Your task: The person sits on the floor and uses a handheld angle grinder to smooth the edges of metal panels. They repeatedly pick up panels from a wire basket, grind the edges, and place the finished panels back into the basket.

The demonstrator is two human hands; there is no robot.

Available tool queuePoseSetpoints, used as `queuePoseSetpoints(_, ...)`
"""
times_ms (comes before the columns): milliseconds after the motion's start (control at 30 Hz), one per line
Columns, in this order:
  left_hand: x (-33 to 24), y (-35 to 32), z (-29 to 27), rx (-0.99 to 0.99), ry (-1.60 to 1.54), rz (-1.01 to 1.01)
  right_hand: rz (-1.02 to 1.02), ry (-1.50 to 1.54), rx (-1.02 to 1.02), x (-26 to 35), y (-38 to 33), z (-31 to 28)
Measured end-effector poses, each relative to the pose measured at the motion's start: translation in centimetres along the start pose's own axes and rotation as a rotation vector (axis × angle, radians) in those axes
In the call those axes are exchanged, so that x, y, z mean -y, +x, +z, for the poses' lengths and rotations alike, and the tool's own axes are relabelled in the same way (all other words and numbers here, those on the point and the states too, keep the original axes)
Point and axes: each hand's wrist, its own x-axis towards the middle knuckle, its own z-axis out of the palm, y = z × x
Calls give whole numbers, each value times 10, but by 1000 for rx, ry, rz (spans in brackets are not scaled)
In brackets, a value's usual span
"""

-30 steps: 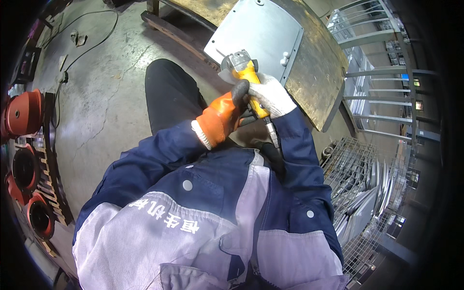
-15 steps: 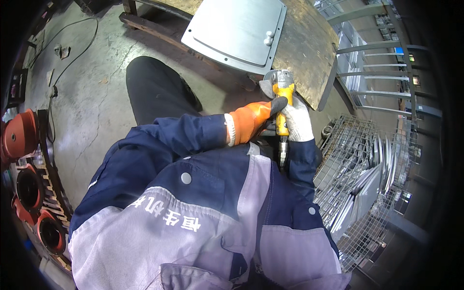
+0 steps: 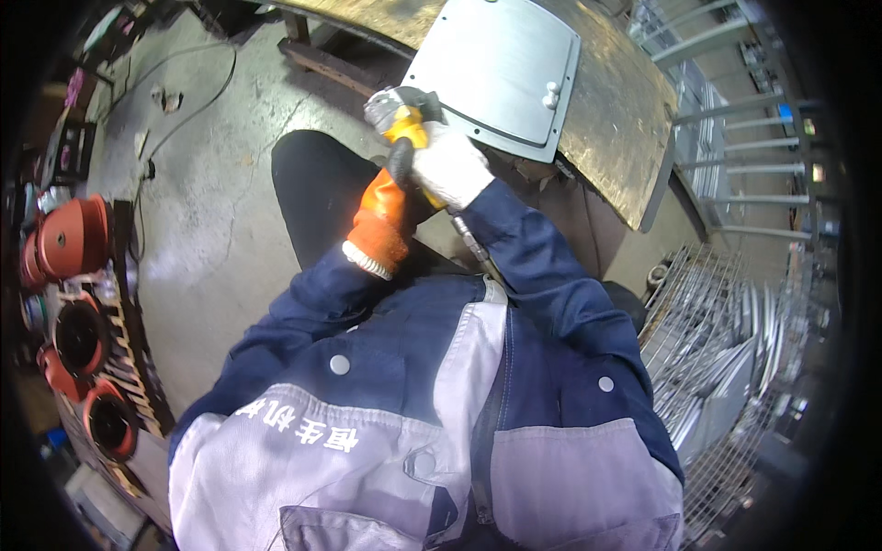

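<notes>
At nine o'clock a red casing (image 3: 75,234) is resting tilted, while two ringed casings (image 3: 81,337) are sitting below it toward eight o'clock, showing dark round openings. A slatted pallet (image 3: 138,367) is running along their right side. A black cable (image 3: 231,78) is curving over the grey floor (image 3: 216,184) toward ten o'clock, and a crumpled scrap (image 3: 165,99) is lying near it. At one o'clock a worn table (image 3: 606,101) is standing. A barred rack (image 3: 740,145) is rising at two o'clock, pale sheets (image 3: 712,156) showing between its bars. At four o'clock a wire basket (image 3: 675,294) is holding leaning plates (image 3: 721,395).
</notes>
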Motion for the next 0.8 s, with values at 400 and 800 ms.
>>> queuePoseSetpoints(400, 39, -12, 7, 71, 86, -75, 12, 179, -104, -49, -39, -15)
queuePoseSetpoints(800, 93, -17, 26, 279, 318, -314, 117, -14, -391, -113, -110, -28)
